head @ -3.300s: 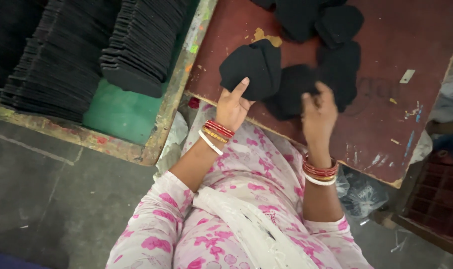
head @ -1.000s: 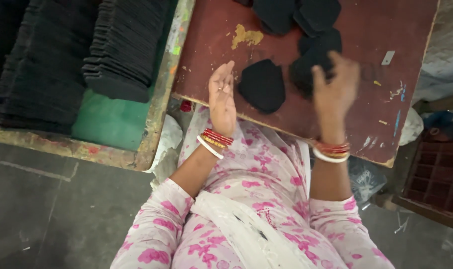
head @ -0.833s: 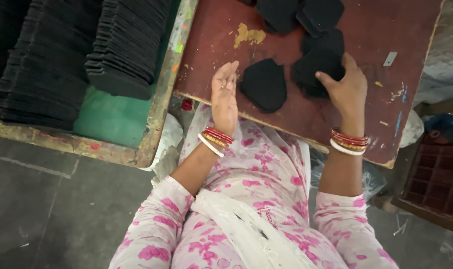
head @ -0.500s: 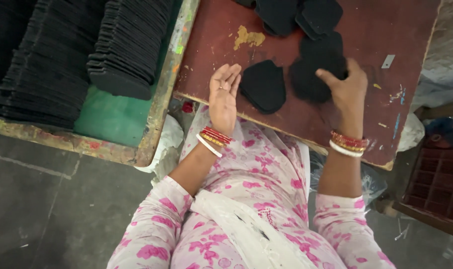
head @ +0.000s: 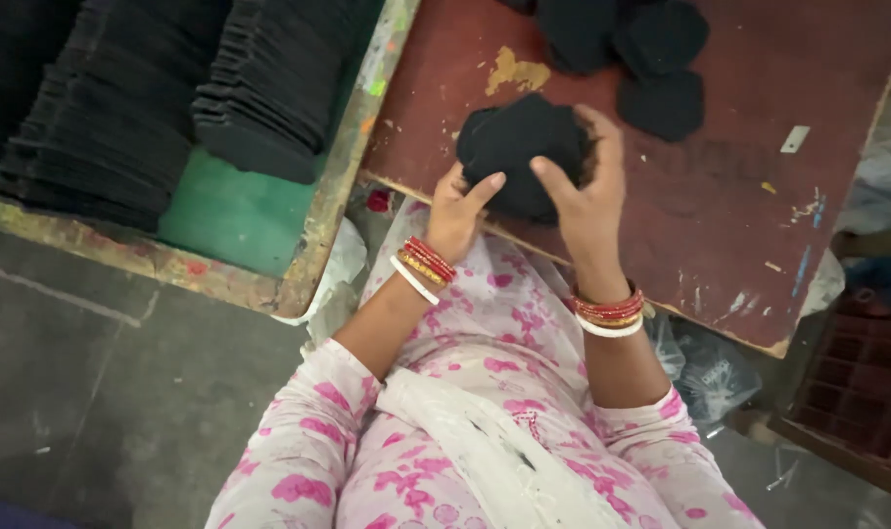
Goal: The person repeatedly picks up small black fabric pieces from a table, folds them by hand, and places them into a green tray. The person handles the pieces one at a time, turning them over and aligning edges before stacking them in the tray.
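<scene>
Holding: both hands close on one small bundle of black fabric pieces (head: 522, 149) at the near edge of the red-brown board (head: 729, 235).
Far left of the hands: rows of stacked black pieces (head: 122, 108) stand on edge in a green-floored tray (head: 235, 220) with a worn, paint-flecked rim.
Left hand (head: 460, 208): fingers curled around the bundle's left and under side, thumb pressed onto its front; a firm, mostly closed grip. Red and gold bangles sit at the wrist.
Bundle: between the two hands, touching both; whether it is lifted off the board or resting on it cannot be told.
Right hand (head: 587, 201): fingers wrapped over the bundle's right side and top, thumb reaching in toward the left thumb; also closed on it.
Beyond the right hand: loose black pieces (head: 651, 59) lie in a small heap further up the board.
Progress: judging by the layout, many pieces are already stacked in the tray, one bundle is gathered in hand, and the loose heap remains unhandled.
</scene>
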